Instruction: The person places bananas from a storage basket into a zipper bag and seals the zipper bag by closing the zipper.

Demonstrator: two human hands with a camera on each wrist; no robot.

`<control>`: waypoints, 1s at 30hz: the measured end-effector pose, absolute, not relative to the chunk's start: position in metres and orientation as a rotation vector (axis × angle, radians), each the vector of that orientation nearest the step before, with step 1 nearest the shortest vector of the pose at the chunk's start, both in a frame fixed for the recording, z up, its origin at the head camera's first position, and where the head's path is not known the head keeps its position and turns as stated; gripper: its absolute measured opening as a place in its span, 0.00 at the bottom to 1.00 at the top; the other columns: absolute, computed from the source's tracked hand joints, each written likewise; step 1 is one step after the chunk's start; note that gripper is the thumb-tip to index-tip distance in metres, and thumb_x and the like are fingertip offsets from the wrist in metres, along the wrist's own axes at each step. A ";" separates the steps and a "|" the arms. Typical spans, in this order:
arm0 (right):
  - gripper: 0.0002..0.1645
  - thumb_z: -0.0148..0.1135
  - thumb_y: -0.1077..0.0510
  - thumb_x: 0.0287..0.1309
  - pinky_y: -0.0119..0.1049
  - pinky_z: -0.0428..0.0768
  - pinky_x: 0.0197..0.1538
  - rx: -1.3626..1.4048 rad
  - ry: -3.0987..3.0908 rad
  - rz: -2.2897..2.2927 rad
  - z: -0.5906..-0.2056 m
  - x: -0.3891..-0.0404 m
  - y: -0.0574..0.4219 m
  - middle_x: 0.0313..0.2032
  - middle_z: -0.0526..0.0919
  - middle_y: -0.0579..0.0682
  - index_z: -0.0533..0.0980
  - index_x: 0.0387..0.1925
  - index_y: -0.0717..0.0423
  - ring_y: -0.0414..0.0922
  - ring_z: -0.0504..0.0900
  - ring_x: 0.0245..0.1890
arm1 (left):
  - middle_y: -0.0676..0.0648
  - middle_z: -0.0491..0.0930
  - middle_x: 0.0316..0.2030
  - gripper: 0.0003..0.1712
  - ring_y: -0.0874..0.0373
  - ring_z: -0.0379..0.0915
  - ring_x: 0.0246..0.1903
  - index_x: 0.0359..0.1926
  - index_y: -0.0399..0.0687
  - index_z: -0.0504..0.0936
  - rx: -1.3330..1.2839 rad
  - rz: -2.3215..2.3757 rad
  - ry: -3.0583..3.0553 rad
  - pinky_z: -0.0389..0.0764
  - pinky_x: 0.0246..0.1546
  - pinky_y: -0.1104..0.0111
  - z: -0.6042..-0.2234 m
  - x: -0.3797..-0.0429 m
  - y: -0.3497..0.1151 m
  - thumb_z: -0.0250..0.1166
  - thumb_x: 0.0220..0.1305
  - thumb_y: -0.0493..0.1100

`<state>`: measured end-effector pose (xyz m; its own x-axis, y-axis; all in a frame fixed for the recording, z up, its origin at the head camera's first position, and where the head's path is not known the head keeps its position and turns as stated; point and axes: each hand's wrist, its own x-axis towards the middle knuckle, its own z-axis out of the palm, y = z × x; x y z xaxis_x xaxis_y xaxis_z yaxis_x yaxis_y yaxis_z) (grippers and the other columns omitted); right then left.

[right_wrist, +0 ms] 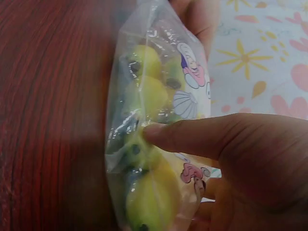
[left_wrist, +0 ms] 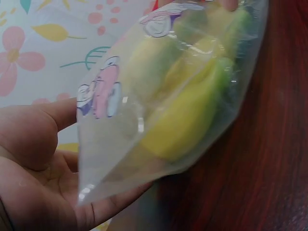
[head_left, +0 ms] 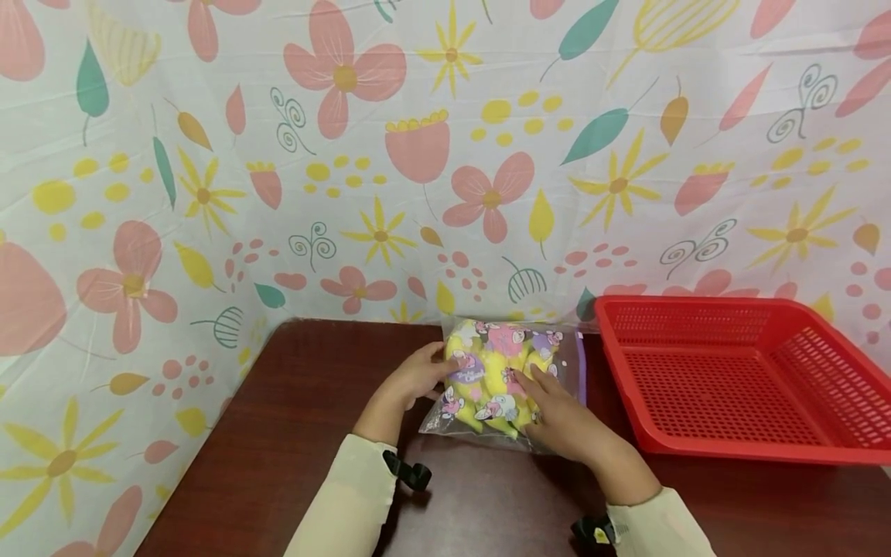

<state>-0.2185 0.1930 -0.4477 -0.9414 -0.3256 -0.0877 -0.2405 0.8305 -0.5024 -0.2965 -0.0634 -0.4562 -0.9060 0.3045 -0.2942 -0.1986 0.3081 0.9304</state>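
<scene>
A clear zip bag (head_left: pixel 497 379) with cartoon prints and a purple zip edge lies on the dark table, packed with yellow-green fruit (left_wrist: pixel 180 120) whose exact kind I cannot tell. My left hand (head_left: pixel 414 377) grips the bag's left side, thumb on the printed face and fingers partly hidden by the plastic. From the near right, my right hand (head_left: pixel 560 414) holds the bag, fingers across its printed top. In the right wrist view, the right thumb (right_wrist: pixel 185 138) presses the bag's side against several pieces of fruit (right_wrist: pixel 147 91).
A red plastic basket (head_left: pixel 626 410) with perforated walls and floor stands just right of the bag. The dark reddish-brown table (head_left: pixel 278 433) meets a flower-printed cloth (head_left: pixel 431 201) at the back and left. Black straps (head_left: pixel 411 470) circle both wrists.
</scene>
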 end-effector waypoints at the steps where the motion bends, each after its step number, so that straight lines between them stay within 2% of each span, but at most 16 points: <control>1: 0.51 0.68 0.58 0.53 0.62 0.70 0.63 -0.445 2.852 -0.746 -0.449 -0.220 0.193 0.75 0.50 0.61 0.54 0.75 0.47 0.65 0.53 0.73 | 0.41 0.73 0.59 0.41 0.50 0.79 0.49 0.73 0.50 0.57 0.092 1.636 2.169 0.84 0.40 0.57 -0.457 -0.297 -0.063 0.62 0.65 0.56; 9: 0.49 0.68 0.58 0.53 0.58 0.75 0.59 -0.428 2.872 -0.773 -0.452 -0.221 0.192 0.74 0.52 0.60 0.56 0.74 0.45 0.62 0.58 0.71 | 0.40 0.72 0.61 0.41 0.50 0.77 0.51 0.73 0.49 0.57 0.079 1.645 2.184 0.84 0.43 0.58 -0.458 -0.295 -0.064 0.61 0.65 0.56; 14: 0.47 0.70 0.55 0.51 0.62 0.72 0.62 -0.445 2.873 -0.752 -0.448 -0.219 0.194 0.72 0.57 0.62 0.60 0.72 0.50 0.65 0.60 0.70 | 0.39 0.71 0.62 0.45 0.48 0.75 0.55 0.73 0.47 0.55 0.073 1.584 2.260 0.81 0.49 0.55 -0.451 -0.292 -0.067 0.64 0.63 0.56; 17: 0.43 0.69 0.53 0.53 0.62 0.70 0.64 -0.433 2.857 -0.750 -0.442 -0.217 0.195 0.71 0.62 0.60 0.64 0.69 0.52 0.64 0.59 0.71 | 0.41 0.72 0.61 0.42 0.47 0.74 0.57 0.72 0.49 0.58 0.078 1.516 2.354 0.77 0.55 0.51 -0.442 -0.289 -0.067 0.63 0.63 0.56; 19: 0.39 0.68 0.52 0.54 0.61 0.70 0.64 -0.449 2.848 -0.742 -0.437 -0.215 0.197 0.68 0.66 0.59 0.67 0.67 0.53 0.62 0.63 0.70 | 0.41 0.74 0.59 0.38 0.47 0.73 0.57 0.71 0.50 0.61 0.101 1.472 2.413 0.75 0.57 0.51 -0.437 -0.287 -0.067 0.62 0.64 0.56; 22: 0.30 0.66 0.52 0.57 0.58 0.72 0.63 -0.449 2.835 -0.741 -0.428 -0.211 0.198 0.62 0.75 0.56 0.73 0.61 0.54 0.58 0.72 0.64 | 0.42 0.73 0.59 0.34 0.47 0.72 0.57 0.68 0.50 0.65 0.143 1.416 2.480 0.75 0.56 0.52 -0.428 -0.283 -0.065 0.60 0.65 0.56; 26: 0.20 0.65 0.51 0.58 0.52 0.79 0.56 -0.425 2.801 -0.728 -0.417 -0.206 0.199 0.51 0.83 0.50 0.80 0.51 0.53 0.49 0.80 0.54 | 0.41 0.72 0.62 0.34 0.47 0.71 0.59 0.68 0.49 0.66 0.205 1.345 2.562 0.76 0.56 0.53 -0.414 -0.273 -0.061 0.59 0.66 0.56; 30: 0.18 0.64 0.47 0.59 0.43 0.82 0.46 -0.390 2.814 -0.696 -0.407 -0.203 0.199 0.42 0.86 0.44 0.81 0.50 0.47 0.42 0.82 0.42 | 0.43 0.69 0.66 0.33 0.47 0.66 0.65 0.69 0.49 0.66 0.278 1.282 2.637 0.72 0.62 0.51 -0.398 -0.261 -0.056 0.58 0.67 0.55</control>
<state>-0.2034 0.1988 -0.4073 -0.9415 -0.3049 -0.1437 -0.2027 0.8528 -0.4814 -0.2612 -0.0562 -0.3979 -0.9632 0.2523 -0.0930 0.0827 0.6069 0.7905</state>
